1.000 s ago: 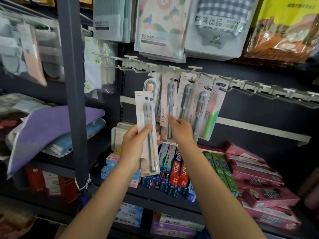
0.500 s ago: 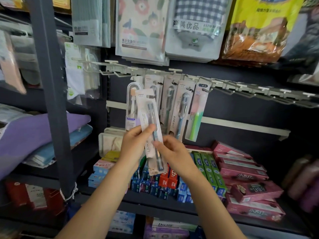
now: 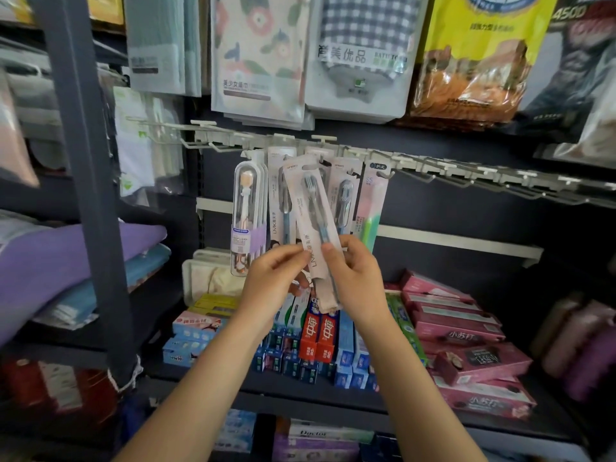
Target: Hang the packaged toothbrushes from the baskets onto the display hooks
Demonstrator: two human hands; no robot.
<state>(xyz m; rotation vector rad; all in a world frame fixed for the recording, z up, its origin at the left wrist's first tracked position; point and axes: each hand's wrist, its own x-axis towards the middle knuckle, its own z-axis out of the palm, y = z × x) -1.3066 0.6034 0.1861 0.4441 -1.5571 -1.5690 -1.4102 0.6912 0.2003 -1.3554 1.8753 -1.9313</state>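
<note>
A packaged toothbrush (image 3: 308, 208) with a pale card back and blue handle is held tilted, its top near the hook rail. My left hand (image 3: 273, 281) and my right hand (image 3: 355, 278) both grip its lower half. Behind it several packaged toothbrushes hang from the white display hooks (image 3: 336, 151): a clear-cased one (image 3: 245, 215) at the left, a green one (image 3: 370, 208) at the right. Hooks further right (image 3: 483, 178) are bare. No basket is in view.
Stacked toothpaste boxes (image 3: 320, 335) and pink boxes (image 3: 466, 331) fill the shelf below my hands. Bagged towels (image 3: 360, 51) hang above the rail. A dark upright post (image 3: 86, 181) stands at the left, with folded purple cloth (image 3: 60, 261) beyond it.
My right hand has left the hanging packs and joined the left on the held toothbrush package. Both hands raised it up and right, in front of the hanging row.
</note>
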